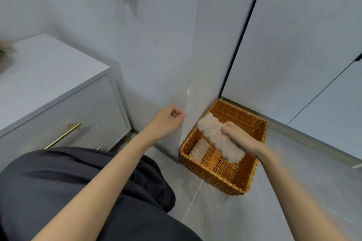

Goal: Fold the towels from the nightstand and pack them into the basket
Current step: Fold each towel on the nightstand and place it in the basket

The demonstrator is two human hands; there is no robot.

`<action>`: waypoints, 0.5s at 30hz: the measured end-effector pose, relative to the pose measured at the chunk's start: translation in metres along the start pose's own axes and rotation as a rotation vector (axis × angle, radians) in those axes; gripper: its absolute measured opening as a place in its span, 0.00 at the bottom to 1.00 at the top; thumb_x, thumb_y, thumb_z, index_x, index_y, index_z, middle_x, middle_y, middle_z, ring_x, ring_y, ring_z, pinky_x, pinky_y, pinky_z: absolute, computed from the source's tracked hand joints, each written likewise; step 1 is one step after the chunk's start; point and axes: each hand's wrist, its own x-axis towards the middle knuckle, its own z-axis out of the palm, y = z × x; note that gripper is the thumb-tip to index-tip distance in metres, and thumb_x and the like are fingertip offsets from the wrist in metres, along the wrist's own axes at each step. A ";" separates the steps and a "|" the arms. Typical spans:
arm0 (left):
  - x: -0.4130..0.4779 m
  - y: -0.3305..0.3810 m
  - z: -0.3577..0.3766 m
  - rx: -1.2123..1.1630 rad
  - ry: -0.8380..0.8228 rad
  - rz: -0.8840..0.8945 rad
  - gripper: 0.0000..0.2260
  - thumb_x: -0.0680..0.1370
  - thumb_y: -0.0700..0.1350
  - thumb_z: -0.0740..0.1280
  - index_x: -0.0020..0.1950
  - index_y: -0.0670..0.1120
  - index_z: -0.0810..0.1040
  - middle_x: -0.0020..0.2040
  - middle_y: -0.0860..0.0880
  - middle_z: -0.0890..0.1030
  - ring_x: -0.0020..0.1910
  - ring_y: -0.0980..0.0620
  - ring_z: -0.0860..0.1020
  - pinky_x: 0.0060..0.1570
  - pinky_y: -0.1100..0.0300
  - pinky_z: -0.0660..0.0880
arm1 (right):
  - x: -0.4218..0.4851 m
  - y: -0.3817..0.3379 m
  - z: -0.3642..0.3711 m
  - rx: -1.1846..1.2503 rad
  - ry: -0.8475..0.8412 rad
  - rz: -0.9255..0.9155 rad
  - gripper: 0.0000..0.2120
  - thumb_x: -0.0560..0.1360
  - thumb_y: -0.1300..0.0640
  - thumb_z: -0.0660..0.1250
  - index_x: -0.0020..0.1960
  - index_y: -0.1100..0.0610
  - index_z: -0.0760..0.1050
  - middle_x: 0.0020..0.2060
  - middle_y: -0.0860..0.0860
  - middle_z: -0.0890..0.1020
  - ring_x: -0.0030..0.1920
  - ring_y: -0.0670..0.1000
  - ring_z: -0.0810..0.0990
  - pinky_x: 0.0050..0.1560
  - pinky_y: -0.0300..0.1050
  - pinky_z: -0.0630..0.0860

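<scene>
Head view, looking down into a room corner. A woven basket (207, 178) stands on the tiled floor (225, 217), its far corner close to where the wall (156, 45) meets a pale panel. The right hand (242, 139) grasps a long towel (215, 133), folded into a narrow strip; the fingers curl over its upper side near the middle, and the strip lies slantwise over the basket's interior. Whether the strip touches the basket bottom cannot be told. A small towel (198, 150), also folded, lies inside the basket against its left wall, just beside the lower end of the long towel. The left hand (166, 121) is held in the air near the wall corner, left of the basket and apart from it; its fingers are loosely curled and hold nothing. At left stands the nightstand (49, 76), grey, with a brass handle (62, 136) on a drawer front. A blurred fuzzy object (4, 53) sits at the picture's left edge on the nightstand top; its identity cannot be told.
</scene>
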 end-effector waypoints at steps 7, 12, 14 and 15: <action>0.020 -0.038 0.044 0.105 -0.063 -0.031 0.06 0.80 0.45 0.61 0.52 0.48 0.76 0.49 0.53 0.78 0.49 0.56 0.74 0.41 0.68 0.67 | 0.053 0.096 0.034 0.388 0.359 0.316 0.18 0.77 0.58 0.60 0.30 0.53 0.60 0.25 0.51 0.66 0.26 0.50 0.66 0.29 0.41 0.64; 0.021 -0.064 0.050 0.225 -0.123 -0.007 0.05 0.80 0.46 0.60 0.52 0.52 0.75 0.47 0.58 0.76 0.46 0.61 0.73 0.42 0.69 0.70 | 0.099 0.141 0.067 0.652 0.583 0.622 0.10 0.77 0.60 0.60 0.38 0.56 0.64 0.31 0.51 0.67 0.30 0.49 0.66 0.30 0.42 0.65; 0.021 -0.067 0.047 0.268 -0.134 0.012 0.05 0.80 0.45 0.60 0.52 0.51 0.75 0.47 0.57 0.76 0.46 0.60 0.74 0.47 0.62 0.74 | 0.110 0.154 0.077 0.678 0.594 0.708 0.06 0.78 0.59 0.61 0.53 0.59 0.67 0.40 0.54 0.72 0.38 0.51 0.71 0.37 0.46 0.70; 0.022 -0.070 0.046 0.279 -0.136 0.013 0.05 0.80 0.45 0.60 0.52 0.51 0.75 0.47 0.56 0.77 0.46 0.59 0.75 0.48 0.60 0.75 | 0.115 0.162 0.081 0.686 0.586 0.746 0.12 0.78 0.59 0.62 0.60 0.61 0.66 0.47 0.56 0.74 0.44 0.53 0.73 0.43 0.48 0.72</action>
